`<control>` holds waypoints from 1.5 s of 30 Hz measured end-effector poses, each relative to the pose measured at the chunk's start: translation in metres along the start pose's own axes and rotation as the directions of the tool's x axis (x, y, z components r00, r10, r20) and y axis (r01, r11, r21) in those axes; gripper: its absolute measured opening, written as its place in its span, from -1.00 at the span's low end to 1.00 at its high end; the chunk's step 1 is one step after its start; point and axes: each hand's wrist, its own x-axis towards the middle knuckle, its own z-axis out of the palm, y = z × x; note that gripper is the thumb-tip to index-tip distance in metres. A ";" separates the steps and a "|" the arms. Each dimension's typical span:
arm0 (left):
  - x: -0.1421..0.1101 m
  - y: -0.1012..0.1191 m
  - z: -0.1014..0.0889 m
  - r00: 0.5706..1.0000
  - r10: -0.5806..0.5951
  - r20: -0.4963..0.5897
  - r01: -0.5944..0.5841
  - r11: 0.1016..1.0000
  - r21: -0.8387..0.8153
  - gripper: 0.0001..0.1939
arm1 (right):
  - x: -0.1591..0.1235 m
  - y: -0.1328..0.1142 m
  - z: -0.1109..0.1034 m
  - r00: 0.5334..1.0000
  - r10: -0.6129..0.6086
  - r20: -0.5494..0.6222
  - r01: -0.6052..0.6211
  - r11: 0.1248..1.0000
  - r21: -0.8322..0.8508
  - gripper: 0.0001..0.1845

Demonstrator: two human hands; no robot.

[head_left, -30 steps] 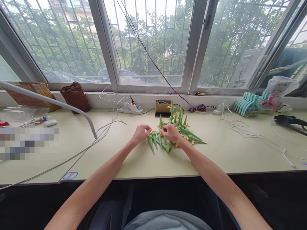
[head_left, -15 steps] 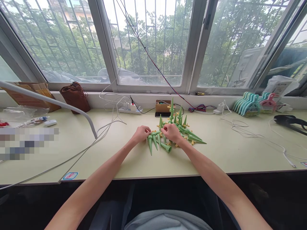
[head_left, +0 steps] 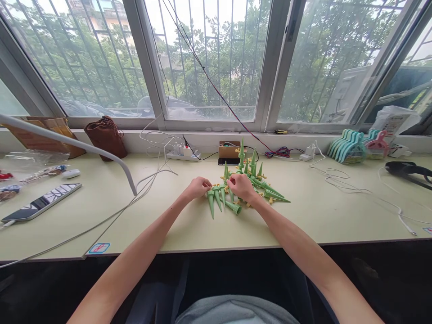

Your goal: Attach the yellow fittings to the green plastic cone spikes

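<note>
Several green plant watering spikes with yellow valves lie and stand in a cluster on the pale table. At the left end of a short row, my left hand (head_left: 199, 187) is closed, its fingertips pinching the top of the leftmost spike (head_left: 211, 204). My right hand (head_left: 241, 186) is curled at the row's other end, on a spike (head_left: 231, 195) partly hidden by the fingers. Between the hands, another spike (head_left: 218, 199) points toward me. One spike (head_left: 233, 206) lies with its open round end facing me. Behind my right hand an upright spike (head_left: 241, 155) stands tallest.
A small cardboard box (head_left: 230, 147) and a power strip (head_left: 184, 154) sit by the window. White cables (head_left: 357, 184) trail at right, near teal plastic clips (head_left: 347, 147). At left are a phone (head_left: 42, 202), a brown pouch (head_left: 106, 137) and a curved white arm (head_left: 101, 148).
Both hands stay at the same spikes, with barely any movement of the left fingers. The spikes keep their places.
</note>
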 end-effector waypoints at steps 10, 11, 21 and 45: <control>-0.003 0.004 -0.005 0.994 -0.043 0.096 0.034 0.995 0.090 -0.79 | -0.001 0.000 0.001 1.000 0.001 -0.002 -0.001 1.000 -0.016 -0.71; -0.003 0.003 -0.005 0.995 -0.038 0.093 0.029 0.995 0.100 -0.78 | -0.001 0.000 0.001 1.000 0.002 -0.003 -0.002 1.000 -0.016 -0.70; 0.001 -0.003 0.003 0.998 0.044 0.034 -0.048 0.993 0.109 -0.83 | -0.001 0.001 0.001 1.000 -0.008 -0.012 0.008 1.000 0.007 -0.71; -0.014 0.028 0.022 0.788 0.524 -0.323 -0.537 0.842 0.054 -0.79 | -0.003 -0.008 -0.003 0.957 -0.277 -0.085 0.290 0.929 0.230 -0.58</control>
